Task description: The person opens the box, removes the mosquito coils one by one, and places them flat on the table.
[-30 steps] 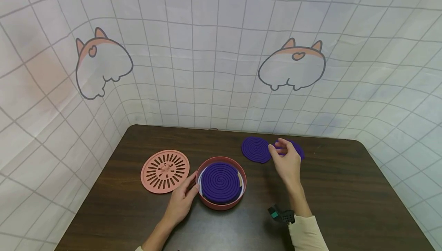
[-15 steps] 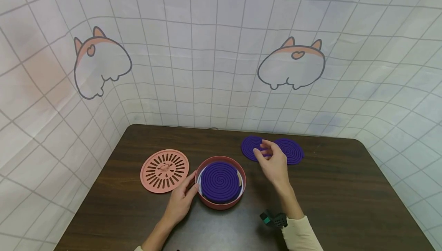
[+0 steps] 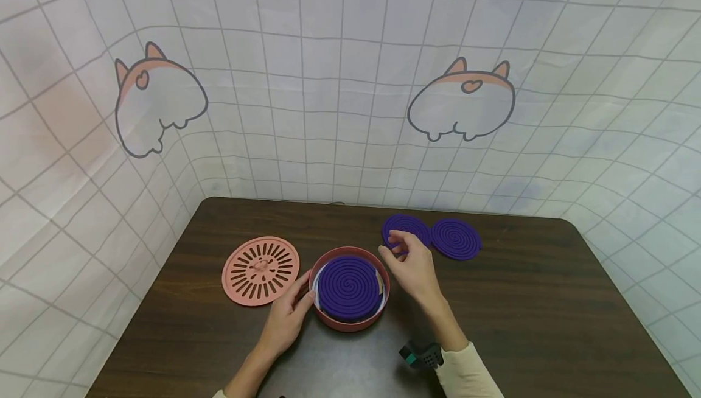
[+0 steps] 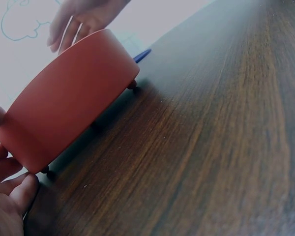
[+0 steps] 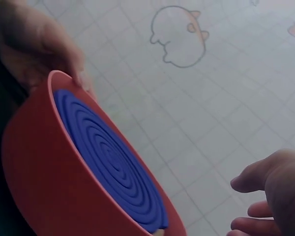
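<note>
A round red holder (image 3: 350, 327) on small feet stands at the middle of the table, with a purple mosquito coil (image 3: 349, 288) lying flat inside it. My left hand (image 3: 285, 319) holds its left side, thumb at the rim and fingers against the wall (image 4: 69, 103), as the left wrist view shows. Just off the holder's upper right, my right hand (image 3: 412, 267) hovers with loosely bent fingers and nothing between them. Its fingers partly cover another purple coil (image 3: 404, 223) on the table. A further coil (image 3: 456, 240) lies to the right of that one.
A pink slotted lid (image 3: 260, 271) with a raised centre lies left of the holder. Dark wood-grain table (image 3: 547, 300) spreads around, its far edge against a white gridded curtain (image 3: 328, 81). A black device (image 3: 424, 355) is strapped at the right wrist.
My right hand has moved left and toward the holder, away from the two coils on the table, uncovering the right one. The left hand and holder have stayed put.
</note>
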The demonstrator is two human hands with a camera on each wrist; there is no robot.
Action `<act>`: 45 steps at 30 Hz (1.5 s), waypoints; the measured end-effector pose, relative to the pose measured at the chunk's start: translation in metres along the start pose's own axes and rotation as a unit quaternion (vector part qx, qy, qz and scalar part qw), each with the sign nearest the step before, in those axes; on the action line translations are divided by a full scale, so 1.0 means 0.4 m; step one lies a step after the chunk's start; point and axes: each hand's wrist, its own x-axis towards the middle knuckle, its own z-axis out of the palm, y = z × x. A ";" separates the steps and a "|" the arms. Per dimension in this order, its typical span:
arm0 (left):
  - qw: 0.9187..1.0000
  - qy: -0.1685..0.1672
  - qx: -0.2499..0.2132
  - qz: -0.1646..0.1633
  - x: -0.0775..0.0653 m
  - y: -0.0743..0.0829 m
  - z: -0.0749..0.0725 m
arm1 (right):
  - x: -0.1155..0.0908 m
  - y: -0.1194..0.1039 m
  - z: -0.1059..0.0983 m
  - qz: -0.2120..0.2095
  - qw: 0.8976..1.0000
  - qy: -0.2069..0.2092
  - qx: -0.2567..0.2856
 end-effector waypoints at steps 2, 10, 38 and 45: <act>1.000 -0.001 -0.005 0.000 0.000 0.001 -0.001 | -0.004 -0.003 0.009 -0.009 1.000 -0.009 -0.001; 1.000 0.001 -0.003 0.009 0.000 -0.001 0.001 | -0.022 -0.013 0.039 -0.027 0.999 -0.037 -0.028; 1.000 0.002 0.000 0.011 0.002 -0.005 0.004 | -0.044 -0.013 0.088 -0.126 0.973 -0.083 -0.173; 1.000 0.002 -0.007 0.014 0.002 0.000 0.003 | -0.045 -0.015 0.085 -0.129 0.974 -0.083 -0.166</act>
